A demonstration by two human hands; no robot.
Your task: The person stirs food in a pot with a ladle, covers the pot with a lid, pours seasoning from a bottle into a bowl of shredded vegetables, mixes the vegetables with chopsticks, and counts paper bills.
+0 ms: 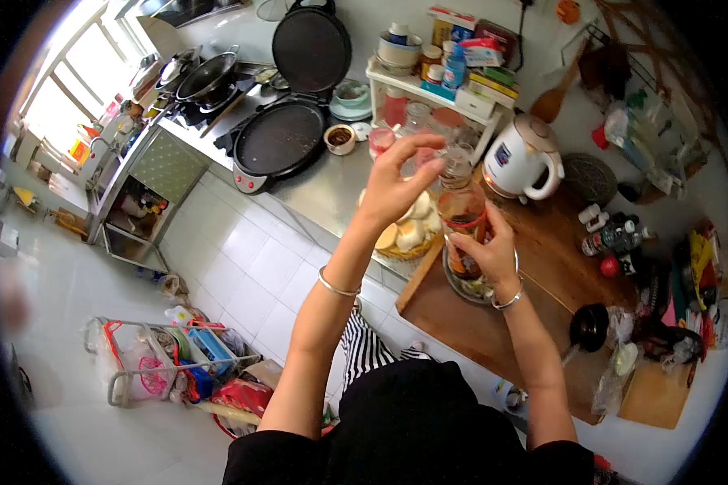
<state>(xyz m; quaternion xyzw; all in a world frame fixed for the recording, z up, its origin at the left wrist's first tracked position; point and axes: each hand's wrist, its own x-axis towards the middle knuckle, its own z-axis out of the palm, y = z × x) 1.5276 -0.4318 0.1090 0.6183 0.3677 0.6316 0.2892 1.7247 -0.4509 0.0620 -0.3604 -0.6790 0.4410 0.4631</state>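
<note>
My right hand (pixel 489 250) is wrapped round a clear jar (pixel 461 212) with a red rim and dark reddish contents. The jar is held above a bowl (pixel 473 288) at the left part of the wooden board. Up and to the left of the jar is my left hand (pixel 400 179), its fingers curved and the thumb apart from the index finger. Nothing is clearly seen between them. A clear glass jar (pixel 458 162) shows just beyond the fingertips. Below my left hand, a basket of pale round buns (pixel 411 233) is partly covered by the hand and wrist.
An open electric griddle (pixel 279 139) and a small bowl of dark sauce (pixel 340 139) stand on the counter. A white kettle (pixel 519 158) is behind the wooden board (pixel 534 275). Beside it, a white shelf (pixel 437 93) holds bottles and boxes. A black pan (pixel 588 327) lies at right.
</note>
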